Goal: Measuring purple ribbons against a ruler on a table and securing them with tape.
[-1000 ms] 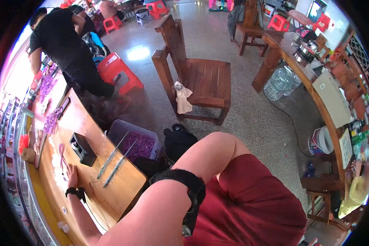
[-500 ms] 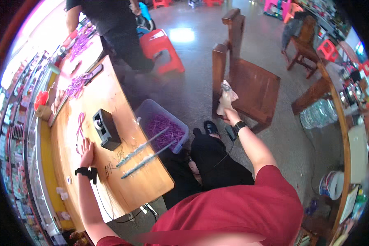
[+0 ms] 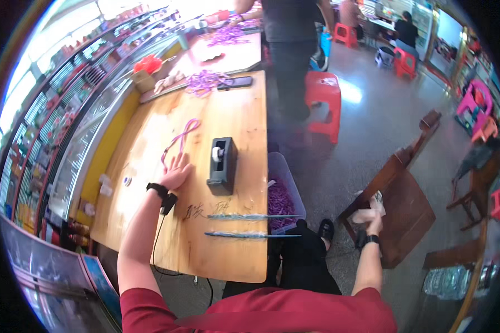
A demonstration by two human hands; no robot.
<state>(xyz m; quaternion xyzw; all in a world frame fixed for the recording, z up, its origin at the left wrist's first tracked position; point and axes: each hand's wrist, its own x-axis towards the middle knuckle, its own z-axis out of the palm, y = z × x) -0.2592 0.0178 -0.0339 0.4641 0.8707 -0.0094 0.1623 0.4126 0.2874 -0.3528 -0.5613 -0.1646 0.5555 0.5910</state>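
My left hand [image 3: 176,173] lies flat on the wooden table with its fingers spread. Its fingertips are at the lower end of a looped purple-pink cord [image 3: 182,136]. To the right of this hand stands a black tape dispenser [image 3: 223,166] with a small roll in it. Off to the right, low beside the table, my right hand [image 3: 375,223] is closed on a pale crumpled wad [image 3: 368,215], perhaps tissue or cloth. This wad is over the seat of a brown wooden chair [image 3: 408,208].
Two thin rods [image 3: 244,235] jut past the edge of the table [image 3: 236,261] over a plastic bin [image 3: 293,183] of purple strips. Farther back lie a purple cord bundle [image 3: 203,83] and a phone [image 3: 235,82]. A person in dark clothes [image 3: 289,55] stands by a red stool [image 3: 323,91].
The view has swung left, so the table now sits nearer the middle. My left hand remains flat by the cord, and my right hand still grips the pale wad at the chair.
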